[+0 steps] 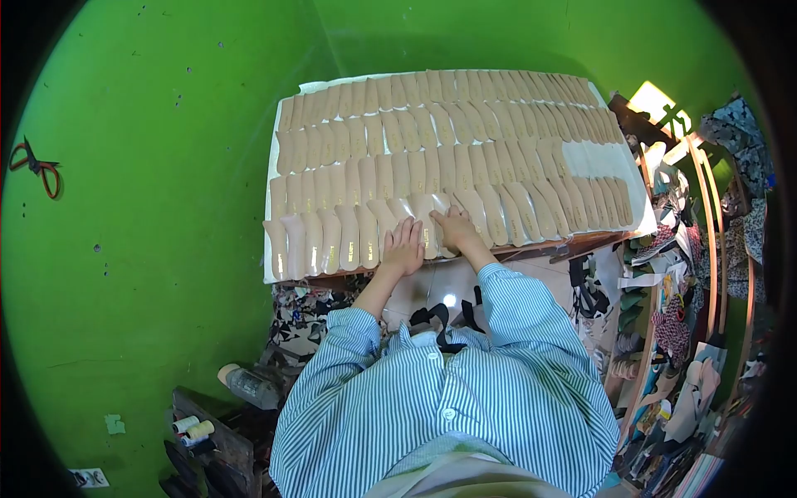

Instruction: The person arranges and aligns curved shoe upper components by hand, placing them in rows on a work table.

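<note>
Rows of beige shoe insoles (350,236) with small gold lettering cover a white-sheeted table (594,158). In the front row, my left hand (404,246) lies flat on the insoles with its fingers stretched out. Just to its right, my right hand (454,230) rests on the same row, its fingers apart and a little bent. One insole (428,236) shows between my two hands. Some insoles have a shiny, clear-looking film on or beside them. The insole surfaces directly under my palms are hidden.
Red-handled scissors (37,168) hang on the green wall at left. Thread spools (199,430) stand on a dark stand, near a clear bottle (249,387). Fabric scraps (594,286) litter the floor. A crowded wooden rack (710,241) and a bright lamp (656,104) are at right.
</note>
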`<act>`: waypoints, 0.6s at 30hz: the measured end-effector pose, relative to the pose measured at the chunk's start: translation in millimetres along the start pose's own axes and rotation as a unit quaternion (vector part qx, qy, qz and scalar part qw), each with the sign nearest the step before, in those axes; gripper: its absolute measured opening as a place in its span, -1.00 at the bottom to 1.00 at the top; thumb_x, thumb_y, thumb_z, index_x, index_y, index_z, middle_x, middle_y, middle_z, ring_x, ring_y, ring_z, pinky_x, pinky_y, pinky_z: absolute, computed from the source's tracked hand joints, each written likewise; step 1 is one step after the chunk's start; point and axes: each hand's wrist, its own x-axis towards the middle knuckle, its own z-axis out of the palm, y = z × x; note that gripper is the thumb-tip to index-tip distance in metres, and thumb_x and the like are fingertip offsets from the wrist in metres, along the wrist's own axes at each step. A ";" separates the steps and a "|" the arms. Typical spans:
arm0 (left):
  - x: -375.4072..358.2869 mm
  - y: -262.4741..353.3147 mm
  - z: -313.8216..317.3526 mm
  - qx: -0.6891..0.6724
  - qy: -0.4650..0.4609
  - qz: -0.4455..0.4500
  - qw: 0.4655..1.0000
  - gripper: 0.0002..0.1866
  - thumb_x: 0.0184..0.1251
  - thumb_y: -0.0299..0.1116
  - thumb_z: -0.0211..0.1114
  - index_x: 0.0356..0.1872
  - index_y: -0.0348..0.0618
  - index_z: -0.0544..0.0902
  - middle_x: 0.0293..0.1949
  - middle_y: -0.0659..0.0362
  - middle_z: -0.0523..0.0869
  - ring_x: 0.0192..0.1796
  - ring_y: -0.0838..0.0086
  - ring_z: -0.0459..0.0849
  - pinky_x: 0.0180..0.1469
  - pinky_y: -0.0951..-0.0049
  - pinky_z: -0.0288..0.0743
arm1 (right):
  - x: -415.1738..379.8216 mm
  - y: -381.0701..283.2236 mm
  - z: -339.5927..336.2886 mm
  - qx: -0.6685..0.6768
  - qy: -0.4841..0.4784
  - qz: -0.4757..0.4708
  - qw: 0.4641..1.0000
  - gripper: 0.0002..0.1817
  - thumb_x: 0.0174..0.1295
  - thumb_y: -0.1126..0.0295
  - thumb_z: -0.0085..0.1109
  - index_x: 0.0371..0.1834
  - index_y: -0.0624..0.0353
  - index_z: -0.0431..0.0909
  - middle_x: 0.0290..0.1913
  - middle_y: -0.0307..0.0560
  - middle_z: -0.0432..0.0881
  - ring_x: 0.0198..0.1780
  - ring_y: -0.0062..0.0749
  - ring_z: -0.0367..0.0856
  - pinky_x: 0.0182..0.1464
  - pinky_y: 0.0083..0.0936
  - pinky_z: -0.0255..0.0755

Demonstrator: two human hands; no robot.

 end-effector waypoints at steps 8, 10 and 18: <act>-1.9 1.2 0.1 0.003 0.004 -0.002 1.000 -0.40 0.28 -0.13 -0.21 0.33 -0.08 -0.03 0.37 0.11 -0.08 0.41 0.25 -0.16 0.35 0.03 -0.28 | 1.1 -0.3 -0.6 0.025 -0.004 0.015 1.000 -0.36 0.01 0.45 0.03 0.25 -0.26 0.21 0.12 0.08 0.26 0.11 0.12 0.28 0.14 -0.19 0.25; -0.7 1.3 -1.2 0.002 0.007 -0.001 1.000 -0.40 0.28 -0.13 -0.21 0.33 -0.08 -0.03 0.37 0.11 -0.07 0.41 0.25 -0.16 0.35 0.03 -0.27 | 4.4 -1.6 -3.2 0.026 -0.004 0.021 0.999 -0.35 0.01 0.46 0.03 0.25 -0.26 0.21 0.13 0.08 0.25 0.11 0.12 0.27 0.14 -0.19 0.25; 5.4 2.3 -52.7 0.025 -0.059 0.045 0.997 -0.50 0.21 -0.25 -0.07 0.22 -0.04 0.25 0.23 0.10 0.27 0.26 0.23 0.26 0.23 0.16 0.17 | 3.7 -3.6 -8.4 0.018 -0.019 0.036 0.999 -0.32 -0.03 0.47 0.08 0.24 -0.29 0.21 0.15 0.08 0.25 0.15 0.11 0.26 0.17 -0.22 0.23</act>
